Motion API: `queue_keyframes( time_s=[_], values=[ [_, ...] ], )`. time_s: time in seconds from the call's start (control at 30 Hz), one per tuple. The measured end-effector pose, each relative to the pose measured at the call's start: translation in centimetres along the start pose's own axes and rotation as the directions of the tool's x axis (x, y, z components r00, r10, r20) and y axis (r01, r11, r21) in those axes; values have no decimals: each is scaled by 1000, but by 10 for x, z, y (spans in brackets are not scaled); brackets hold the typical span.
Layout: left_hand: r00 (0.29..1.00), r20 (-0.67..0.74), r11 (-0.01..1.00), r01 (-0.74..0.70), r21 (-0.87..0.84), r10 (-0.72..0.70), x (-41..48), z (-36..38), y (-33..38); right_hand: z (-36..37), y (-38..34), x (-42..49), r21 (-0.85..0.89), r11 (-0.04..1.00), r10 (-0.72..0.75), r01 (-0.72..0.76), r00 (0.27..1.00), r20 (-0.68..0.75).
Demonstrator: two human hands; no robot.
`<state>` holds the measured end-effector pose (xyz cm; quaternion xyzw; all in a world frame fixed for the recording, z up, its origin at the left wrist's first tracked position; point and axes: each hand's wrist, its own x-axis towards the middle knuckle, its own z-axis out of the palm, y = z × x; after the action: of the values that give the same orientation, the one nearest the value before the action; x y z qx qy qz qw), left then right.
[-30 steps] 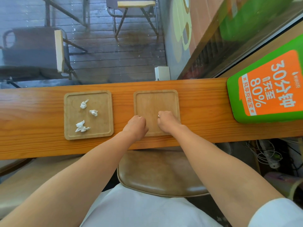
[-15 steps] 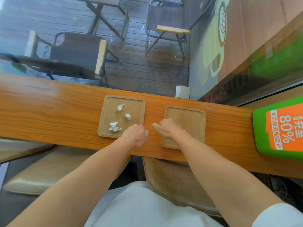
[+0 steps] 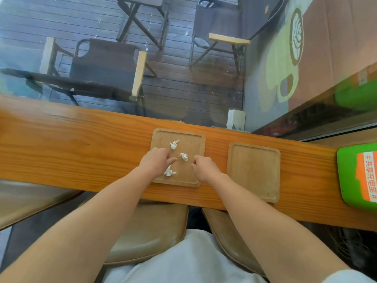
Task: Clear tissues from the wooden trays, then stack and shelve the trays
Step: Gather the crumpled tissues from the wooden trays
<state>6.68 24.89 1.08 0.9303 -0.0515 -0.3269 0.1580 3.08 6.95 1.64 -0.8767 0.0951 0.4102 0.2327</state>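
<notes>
Left hand (image 3: 156, 162) covering part of the near tissue (image 3: 169, 172), green sign (image 3: 359, 176) cut off at right edge, bench (image 3: 81, 144) running past both sides

Long orange-brown wooden surface (image 3: 81, 144) runs along window. Beyond it, through glass: dark wet plank decking (image 3: 183, 84), dark folding chairs with pale wood armrests (image 3: 106, 64). White socket box (image 3: 236, 119) at surface's far edge. Green-orange sign (image 3: 359, 176) at its right end. Tan padded stools (image 3: 155, 227) below near edge. Daylight.
</notes>
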Motion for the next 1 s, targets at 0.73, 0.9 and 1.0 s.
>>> queue_keyframes(
  time_s=[0.73,0.9,1.0],
  values=[
    [978,-99,979,-176,99,186,60,16,-8,39,-31,37,86,996,25,-8,981,-194],
    [985,8,984,-172,52,172,60,12,-15,40,-30,38,104,994,56,-37,982,-178],
    [990,26,990,-139,-13,139,56,8,-19,38,-33,36,126,990,87,-65,980,-181]
  ],
)
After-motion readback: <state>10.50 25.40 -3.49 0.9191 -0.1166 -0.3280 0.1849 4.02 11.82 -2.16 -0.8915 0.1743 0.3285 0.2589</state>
